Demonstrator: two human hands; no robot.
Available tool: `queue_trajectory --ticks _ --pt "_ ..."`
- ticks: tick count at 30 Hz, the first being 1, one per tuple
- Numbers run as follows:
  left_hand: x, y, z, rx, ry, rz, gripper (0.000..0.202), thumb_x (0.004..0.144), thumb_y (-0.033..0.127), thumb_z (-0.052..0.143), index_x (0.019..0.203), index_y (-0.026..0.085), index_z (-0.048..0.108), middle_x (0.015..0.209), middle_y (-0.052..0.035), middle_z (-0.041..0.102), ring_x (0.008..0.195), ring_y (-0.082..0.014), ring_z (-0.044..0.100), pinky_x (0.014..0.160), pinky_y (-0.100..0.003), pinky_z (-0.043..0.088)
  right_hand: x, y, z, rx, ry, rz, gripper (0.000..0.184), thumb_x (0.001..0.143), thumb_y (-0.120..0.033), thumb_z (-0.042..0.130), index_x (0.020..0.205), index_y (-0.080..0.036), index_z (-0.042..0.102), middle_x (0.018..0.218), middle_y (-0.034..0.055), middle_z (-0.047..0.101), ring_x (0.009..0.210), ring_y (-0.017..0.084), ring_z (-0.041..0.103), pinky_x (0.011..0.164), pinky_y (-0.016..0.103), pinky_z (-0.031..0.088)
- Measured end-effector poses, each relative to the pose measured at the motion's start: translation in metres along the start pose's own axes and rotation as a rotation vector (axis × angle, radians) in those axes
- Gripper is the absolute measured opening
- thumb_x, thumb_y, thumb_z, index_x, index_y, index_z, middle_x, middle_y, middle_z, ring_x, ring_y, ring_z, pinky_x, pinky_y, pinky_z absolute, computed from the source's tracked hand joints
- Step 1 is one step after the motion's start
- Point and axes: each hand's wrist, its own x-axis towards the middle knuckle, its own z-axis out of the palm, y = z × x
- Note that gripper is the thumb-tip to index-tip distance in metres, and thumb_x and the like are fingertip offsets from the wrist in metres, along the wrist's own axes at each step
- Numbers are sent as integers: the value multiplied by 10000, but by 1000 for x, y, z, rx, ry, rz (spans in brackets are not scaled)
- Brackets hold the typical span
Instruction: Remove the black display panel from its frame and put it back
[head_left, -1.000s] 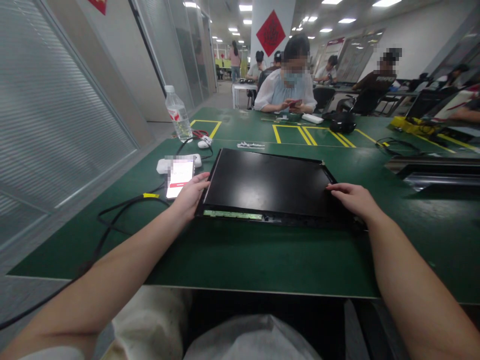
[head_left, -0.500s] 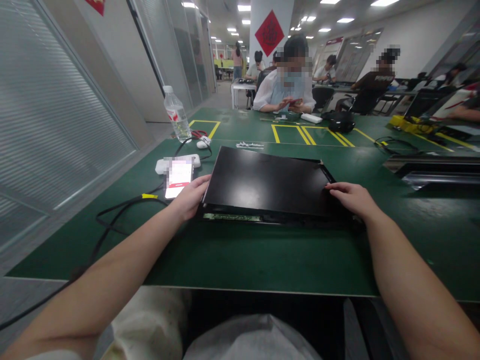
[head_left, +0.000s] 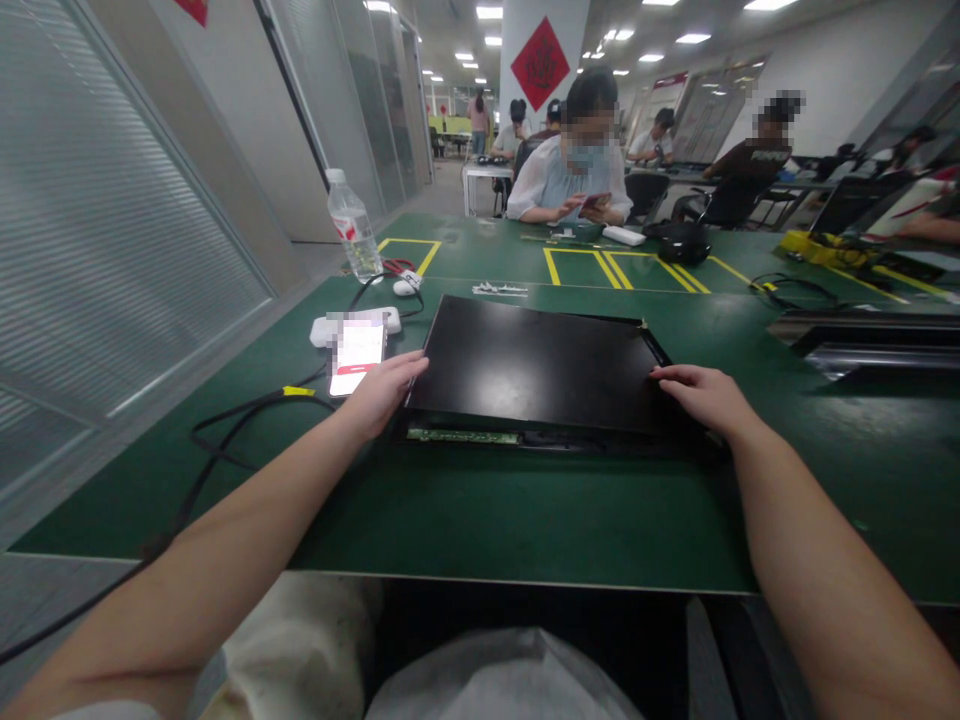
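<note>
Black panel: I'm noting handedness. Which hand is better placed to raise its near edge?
Left, probably: the left hand rests at the near-left corner of the black panel, where it sits raised above the green circuit strip; the right hand lies flat on top by the right edge.

My left forearm (head_left: 247, 520) and right forearm (head_left: 810, 540) reach forward, angling inward. My left hand (head_left: 381, 392) lies with fingers stretched ahead; my right hand (head_left: 703, 396) rests palm down, fingers loosely extended.
</note>
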Motion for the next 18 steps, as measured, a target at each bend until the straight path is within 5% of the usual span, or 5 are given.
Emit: queue_trajectory --ticks 6,18 --pt "0 -4 -9 46 -77 29 527 630 155 1005 1143 205 898 1153 -108 914 1017 -304 868 788 -349 698 -1 -4 -1 -5 -9 36 263 805 -376 729 995 -317 900 1159 53 872 1174 355 791 1149 550 575" --pt "1 -4 -11 74 -103 54 565 615 187 1033 1163 183 893 1155 -134 909 1065 -331 860 850 -375 701 0 0 1 3 -11 6 271 812 -391 725 1002 -312 901 1179 54 871 1177 352 792 1155 551 577"
